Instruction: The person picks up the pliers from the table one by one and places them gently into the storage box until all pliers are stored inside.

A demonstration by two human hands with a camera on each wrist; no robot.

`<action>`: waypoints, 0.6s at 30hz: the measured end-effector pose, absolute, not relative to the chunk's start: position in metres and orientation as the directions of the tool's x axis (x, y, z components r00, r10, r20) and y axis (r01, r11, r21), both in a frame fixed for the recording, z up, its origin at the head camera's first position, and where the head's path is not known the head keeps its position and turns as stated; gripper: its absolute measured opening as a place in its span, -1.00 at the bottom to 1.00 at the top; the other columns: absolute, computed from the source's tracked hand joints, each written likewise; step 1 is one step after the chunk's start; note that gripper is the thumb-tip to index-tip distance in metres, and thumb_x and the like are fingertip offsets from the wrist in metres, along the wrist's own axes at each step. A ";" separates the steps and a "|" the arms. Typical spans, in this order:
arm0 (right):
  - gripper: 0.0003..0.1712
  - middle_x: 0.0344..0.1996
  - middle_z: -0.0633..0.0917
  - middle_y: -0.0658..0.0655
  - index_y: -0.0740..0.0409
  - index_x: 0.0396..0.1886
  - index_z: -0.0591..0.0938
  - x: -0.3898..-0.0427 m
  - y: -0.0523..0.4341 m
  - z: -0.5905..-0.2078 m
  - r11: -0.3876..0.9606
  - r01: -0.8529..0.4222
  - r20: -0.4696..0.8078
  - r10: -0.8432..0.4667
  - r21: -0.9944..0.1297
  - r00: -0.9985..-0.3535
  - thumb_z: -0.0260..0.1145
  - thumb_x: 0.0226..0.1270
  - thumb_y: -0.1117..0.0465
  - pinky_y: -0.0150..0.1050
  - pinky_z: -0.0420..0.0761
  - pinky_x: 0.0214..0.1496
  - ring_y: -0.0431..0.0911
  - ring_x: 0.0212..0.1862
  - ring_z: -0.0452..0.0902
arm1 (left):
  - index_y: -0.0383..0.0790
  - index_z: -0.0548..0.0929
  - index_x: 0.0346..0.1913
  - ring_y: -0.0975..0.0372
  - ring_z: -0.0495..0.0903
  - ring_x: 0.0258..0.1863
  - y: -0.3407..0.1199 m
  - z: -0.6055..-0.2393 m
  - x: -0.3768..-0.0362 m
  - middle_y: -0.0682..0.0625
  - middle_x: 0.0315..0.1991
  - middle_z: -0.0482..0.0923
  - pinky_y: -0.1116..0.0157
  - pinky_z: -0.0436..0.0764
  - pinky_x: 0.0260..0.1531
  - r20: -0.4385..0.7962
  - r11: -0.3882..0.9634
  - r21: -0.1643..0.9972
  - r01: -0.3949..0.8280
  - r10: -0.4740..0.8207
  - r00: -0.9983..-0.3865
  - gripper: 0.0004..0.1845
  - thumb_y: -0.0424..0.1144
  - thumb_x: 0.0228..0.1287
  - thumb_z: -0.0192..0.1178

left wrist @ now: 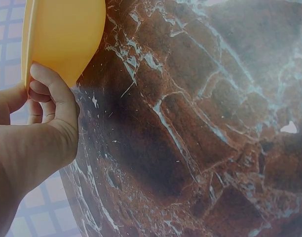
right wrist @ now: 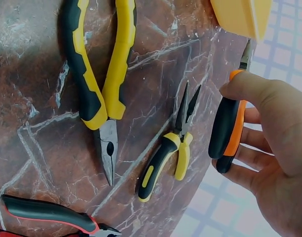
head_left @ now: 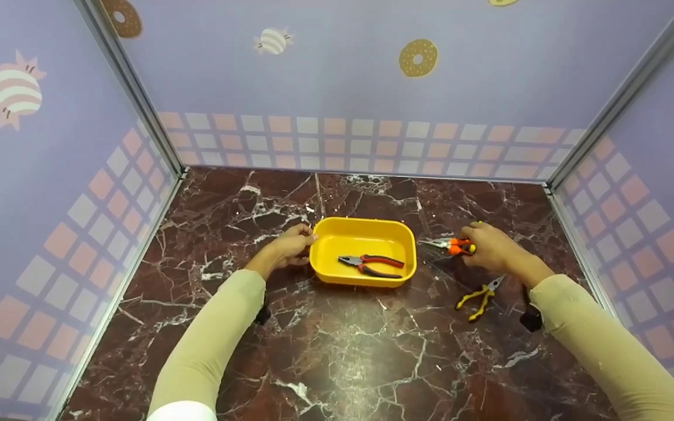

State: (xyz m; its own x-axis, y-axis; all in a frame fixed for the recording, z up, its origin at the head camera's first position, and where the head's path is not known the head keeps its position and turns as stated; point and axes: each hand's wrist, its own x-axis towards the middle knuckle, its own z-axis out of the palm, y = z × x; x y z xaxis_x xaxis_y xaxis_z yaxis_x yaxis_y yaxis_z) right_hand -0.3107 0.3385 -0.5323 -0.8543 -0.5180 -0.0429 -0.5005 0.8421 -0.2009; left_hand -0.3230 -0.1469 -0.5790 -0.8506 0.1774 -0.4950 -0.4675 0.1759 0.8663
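Yellow plastic, smooth and with rounded corners, forms the shallow tray (head_left: 363, 231) that stands in the middle of the desk (head_left: 337, 351), whose top is dark red-brown marble with white veins. Your left hand (head_left: 290, 248) holds the tray's left rim, the fingers (left wrist: 55, 89) curled against its outer wall. Inside the tray lie red-handled pliers (head_left: 371, 265) with dark metal jaws. Your right hand (head_left: 492, 245) is just to the right of the tray and grips orange-and-black pliers (right wrist: 229, 131); the fingers (right wrist: 249, 91) are wrapped around the rubbery handles, and the thin metal tip points toward the tray. Near your right wrist, yellow-handled long-nose pliers (head_left: 478, 297) lie flat on the desk. The right wrist view shows also smaller yellow-and-black pliers (right wrist: 171, 145) beside them.
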 end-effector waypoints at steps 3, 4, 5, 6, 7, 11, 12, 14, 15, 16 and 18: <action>-0.45 0.00 0.67 0.34 0.29 0.12 0.67 -0.310 0.338 -0.532 0.841 -0.500 -0.033 -0.517 -0.207 -0.855 0.59 0.12 0.23 0.24 0.62 0.03 0.24 -0.03 0.61 | -0.13 0.42 0.07 0.16 0.61 -0.23 -0.147 -0.579 -0.322 -0.07 -0.14 0.48 0.32 0.69 -0.35 -0.493 0.180 0.867 -0.465 0.173 -0.853 -0.87 -0.20 0.67 0.11; -0.45 0.00 0.67 0.34 0.29 0.12 0.67 -0.310 0.338 -0.531 0.839 -0.502 -0.028 -0.518 -0.209 -0.855 0.59 0.12 0.23 0.23 0.62 0.02 0.23 -0.04 0.62 | -0.13 0.42 0.07 0.16 0.61 -0.24 -0.147 -0.580 -0.322 -0.07 -0.13 0.49 0.32 0.69 -0.35 -0.492 0.182 0.867 -0.463 0.172 -0.853 -0.87 -0.20 0.67 0.11; -0.45 -0.02 0.67 0.33 0.29 0.11 0.67 -0.310 0.338 -0.531 0.839 -0.502 -0.024 -0.517 -0.210 -0.856 0.59 0.12 0.23 0.21 0.63 0.00 0.22 -0.06 0.62 | -0.14 0.42 0.08 0.16 0.60 -0.24 -0.147 -0.580 -0.322 -0.07 -0.12 0.49 0.31 0.69 -0.35 -0.491 0.183 0.868 -0.462 0.172 -0.854 -0.86 -0.20 0.67 0.11; -0.46 -0.05 0.67 0.31 0.28 0.09 0.67 -0.310 0.339 -0.531 0.839 -0.502 -0.020 -0.517 -0.209 -0.856 0.60 0.11 0.22 0.20 0.63 -0.01 0.20 -0.09 0.61 | -0.13 0.43 0.08 0.17 0.60 -0.24 -0.147 -0.580 -0.322 -0.07 -0.12 0.49 0.31 0.69 -0.36 -0.492 0.184 0.867 -0.462 0.173 -0.853 -0.86 -0.19 0.66 0.11; -0.46 -0.05 0.67 0.31 0.28 0.09 0.68 -0.310 0.339 -0.531 0.837 -0.505 -0.012 -0.519 -0.211 -0.855 0.60 0.11 0.23 0.20 0.63 -0.02 0.20 -0.09 0.61 | -0.13 0.43 0.09 0.17 0.60 -0.26 -0.147 -0.580 -0.322 -0.08 -0.12 0.49 0.31 0.69 -0.36 -0.492 0.187 0.867 -0.462 0.178 -0.852 -0.85 -0.19 0.66 0.11; -0.47 -0.06 0.68 0.30 0.28 0.08 0.68 -0.309 0.337 -0.530 0.833 -0.509 0.008 -0.520 -0.215 -0.854 0.60 0.11 0.23 0.21 0.63 0.00 0.22 -0.07 0.62 | -0.14 0.43 0.10 0.20 0.59 -0.31 -0.147 -0.582 -0.322 -0.07 -0.15 0.50 0.33 0.67 -0.39 -0.498 0.193 0.864 -0.465 0.187 -0.847 -0.84 -0.17 0.67 0.10; -0.47 -0.05 0.68 0.31 0.29 0.08 0.68 -0.309 0.336 -0.530 0.832 -0.511 0.010 -0.521 -0.215 -0.853 0.60 0.11 0.23 0.22 0.62 0.02 0.23 -0.05 0.62 | -0.14 0.43 0.10 0.20 0.59 -0.32 -0.147 -0.583 -0.322 -0.07 -0.15 0.50 0.33 0.67 -0.39 -0.499 0.196 0.863 -0.466 0.188 -0.846 -0.85 -0.17 0.67 0.10; -0.48 -0.05 0.68 0.31 0.29 0.08 0.68 -0.310 0.334 -0.530 0.828 -0.516 0.017 -0.526 -0.219 -0.850 0.59 0.12 0.23 0.24 0.62 0.01 0.24 -0.04 0.62 | -0.14 0.43 0.09 0.21 0.59 -0.32 -0.147 -0.583 -0.322 -0.06 -0.15 0.51 0.33 0.66 -0.40 -0.498 0.197 0.864 -0.464 0.185 -0.848 -0.85 -0.18 0.68 0.10; -0.48 -0.06 0.68 0.31 0.29 0.07 0.68 -0.310 0.332 -0.530 0.827 -0.518 0.018 -0.527 -0.218 -0.850 0.59 0.12 0.22 0.23 0.62 0.00 0.23 -0.06 0.61 | -0.14 0.43 0.09 0.21 0.59 -0.31 -0.148 -0.582 -0.322 -0.06 -0.14 0.51 0.33 0.66 -0.40 -0.496 0.197 0.865 -0.462 0.183 -0.849 -0.86 -0.18 0.68 0.09; -0.49 -0.07 0.68 0.29 0.27 0.06 0.68 -0.311 0.331 -0.529 0.829 -0.516 0.019 -0.525 -0.217 -0.851 0.60 0.12 0.20 0.21 0.62 -0.01 0.21 -0.08 0.61 | -0.14 0.43 0.09 0.21 0.59 -0.31 -0.148 -0.582 -0.323 -0.06 -0.14 0.51 0.33 0.66 -0.40 -0.493 0.197 0.866 -0.460 0.182 -0.851 -0.86 -0.18 0.68 0.09; -0.50 -0.10 0.67 0.27 0.26 0.04 0.68 -0.312 0.328 -0.529 0.831 -0.516 0.025 -0.523 -0.209 -0.852 0.60 0.12 0.18 0.18 0.61 -0.05 0.17 -0.13 0.59 | -0.14 0.43 0.08 0.21 0.59 -0.31 -0.148 -0.581 -0.323 -0.06 -0.14 0.51 0.33 0.66 -0.40 -0.488 0.196 0.869 -0.455 0.182 -0.853 -0.86 -0.18 0.68 0.10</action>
